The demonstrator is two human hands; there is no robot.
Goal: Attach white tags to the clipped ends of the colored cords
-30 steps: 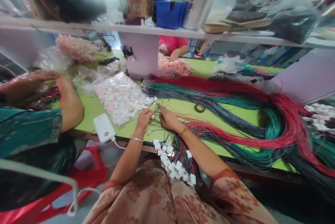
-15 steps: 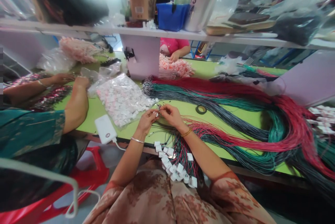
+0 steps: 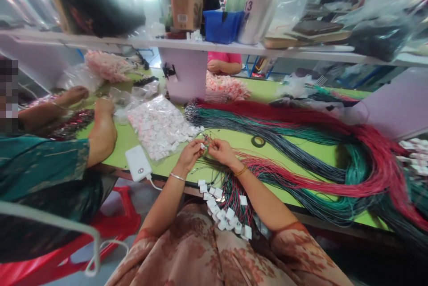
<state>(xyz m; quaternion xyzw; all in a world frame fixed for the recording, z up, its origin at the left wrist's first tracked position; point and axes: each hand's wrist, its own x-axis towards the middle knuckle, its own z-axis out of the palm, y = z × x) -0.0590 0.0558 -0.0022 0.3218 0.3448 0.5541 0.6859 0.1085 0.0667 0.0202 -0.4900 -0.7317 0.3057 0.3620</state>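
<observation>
My left hand (image 3: 190, 154) pinches a small white connector (image 3: 202, 146) over the green table. Right beside it, my right hand (image 3: 220, 151) has its fingers closed on thin wires (image 3: 207, 138), whose ends stick out past the fingertips. Whether a wire sits inside the connector is too small to tell. Below my hands, a cluster of wires with white connectors (image 3: 229, 219) on their ends hangs over the table's front edge. A clear bag of white connectors (image 3: 160, 127) lies just beyond my left hand.
Long bundles of red wires (image 3: 301, 114) and dark wires (image 3: 284, 147) curve across the right side. A tape roll (image 3: 258, 141) and a white power bank (image 3: 137, 163) lie on the table. A co-worker's arm (image 3: 102, 130) is at left; a shelf (image 3: 133, 41) spans above.
My right hand has curled more tightly, and more wire ends show above its fingers. The co-worker's far hand at left has shifted left. The view has moved slightly.
</observation>
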